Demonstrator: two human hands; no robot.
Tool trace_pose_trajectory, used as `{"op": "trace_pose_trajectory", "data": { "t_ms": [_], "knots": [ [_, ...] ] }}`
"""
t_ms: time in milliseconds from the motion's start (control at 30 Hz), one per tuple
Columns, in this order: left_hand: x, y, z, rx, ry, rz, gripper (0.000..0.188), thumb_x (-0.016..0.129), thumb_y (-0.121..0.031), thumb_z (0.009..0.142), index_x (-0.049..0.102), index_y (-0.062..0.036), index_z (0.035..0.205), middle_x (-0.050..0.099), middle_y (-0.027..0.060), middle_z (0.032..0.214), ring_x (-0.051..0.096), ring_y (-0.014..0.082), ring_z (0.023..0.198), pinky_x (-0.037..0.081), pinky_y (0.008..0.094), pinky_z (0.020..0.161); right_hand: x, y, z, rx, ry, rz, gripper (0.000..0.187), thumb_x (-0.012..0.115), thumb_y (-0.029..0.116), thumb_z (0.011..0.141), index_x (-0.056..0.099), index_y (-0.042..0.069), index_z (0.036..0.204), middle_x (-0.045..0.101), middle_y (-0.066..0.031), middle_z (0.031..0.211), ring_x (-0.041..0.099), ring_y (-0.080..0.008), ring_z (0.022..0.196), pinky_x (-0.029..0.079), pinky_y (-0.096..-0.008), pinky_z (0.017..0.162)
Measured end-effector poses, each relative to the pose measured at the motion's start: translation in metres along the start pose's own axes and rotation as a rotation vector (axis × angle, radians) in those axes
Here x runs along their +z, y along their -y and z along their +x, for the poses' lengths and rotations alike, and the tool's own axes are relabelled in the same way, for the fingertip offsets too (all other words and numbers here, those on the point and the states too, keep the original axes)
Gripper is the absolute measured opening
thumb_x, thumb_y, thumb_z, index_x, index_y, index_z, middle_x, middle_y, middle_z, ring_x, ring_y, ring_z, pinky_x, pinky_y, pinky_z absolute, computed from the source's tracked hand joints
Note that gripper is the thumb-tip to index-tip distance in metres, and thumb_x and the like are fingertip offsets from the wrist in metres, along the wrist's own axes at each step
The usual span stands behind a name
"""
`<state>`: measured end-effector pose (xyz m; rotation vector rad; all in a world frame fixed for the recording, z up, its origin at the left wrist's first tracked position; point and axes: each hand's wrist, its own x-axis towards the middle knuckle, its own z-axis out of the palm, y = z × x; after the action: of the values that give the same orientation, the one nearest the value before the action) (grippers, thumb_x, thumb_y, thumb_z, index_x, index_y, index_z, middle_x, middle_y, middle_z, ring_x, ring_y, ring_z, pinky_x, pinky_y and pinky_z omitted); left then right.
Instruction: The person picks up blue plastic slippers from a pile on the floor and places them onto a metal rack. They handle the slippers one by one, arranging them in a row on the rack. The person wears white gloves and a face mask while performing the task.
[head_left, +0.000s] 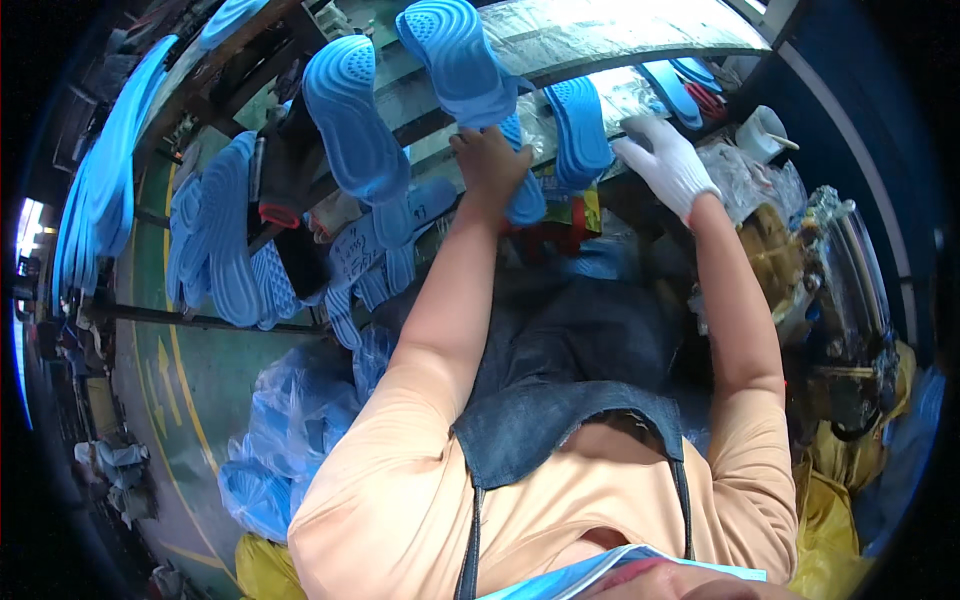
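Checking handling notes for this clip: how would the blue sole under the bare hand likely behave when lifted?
The blue sole under the left hand looks thin and moulded, so probably light and somewhat bendy. Its ridged tread should give decent grip rather than slip. Flat shape means it is unlikely to roll, though it overhangs the bench edge and might slide off.

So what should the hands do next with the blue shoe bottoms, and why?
Probably close the bare left hand on the blue sole it already touches and lift it clear. The gloved right hand rests flat on the bench beside another sole, holding nothing.
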<state>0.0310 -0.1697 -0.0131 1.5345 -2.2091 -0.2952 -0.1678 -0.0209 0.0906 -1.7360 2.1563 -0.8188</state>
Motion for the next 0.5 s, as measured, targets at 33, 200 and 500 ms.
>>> {"op": "trace_pose_trajectory", "data": {
  "t_ms": [33,200,500],
  "knots": [
    [0.004,0.009,0.007,0.010,-0.022,-0.023,0.082,0.071,-0.042,0.071,0.044,0.0029,0.134,0.042,0.0394,0.132,0.040,0.0522,0.124,0.035,0.0559,0.103,-0.010,0.005,-0.022,-0.008,-0.007,0.047,0.052,0.064,0.037,0.087,0.058,-0.001,0.123,0.061,-0.0217,0.119,0.060,-0.0337,0.110,0.047,-0.0402,0.095],
    [-0.008,0.013,-0.008,-0.004,-0.186,-0.250,0.059,0.063,-0.034,0.080,0.054,0.0062,0.121,0.054,0.0326,0.117,0.053,0.0459,0.111,0.041,0.0510,0.098,-0.081,0.025,-0.125,-0.111,-0.074,0.085,0.038,0.067,0.023,0.087,0.061,0.000,0.116,0.063,-0.0157,0.109,0.063,-0.0259,0.102,0.049,-0.0336,0.091],
    [-0.097,-0.145,-0.144,-0.115,1.506,-2.057,0.065,0.042,-0.029,0.096,0.021,0.0084,0.145,0.048,0.0358,0.131,0.062,0.0399,0.108,0.058,0.0417,0.083,-0.218,0.031,-0.231,0.012,-0.290,0.084,0.036,0.061,0.021,0.093,0.059,0.001,0.122,0.064,-0.0088,0.107,0.061,-0.0144,0.096,0.050,-0.0272,0.086]
  ]
}}
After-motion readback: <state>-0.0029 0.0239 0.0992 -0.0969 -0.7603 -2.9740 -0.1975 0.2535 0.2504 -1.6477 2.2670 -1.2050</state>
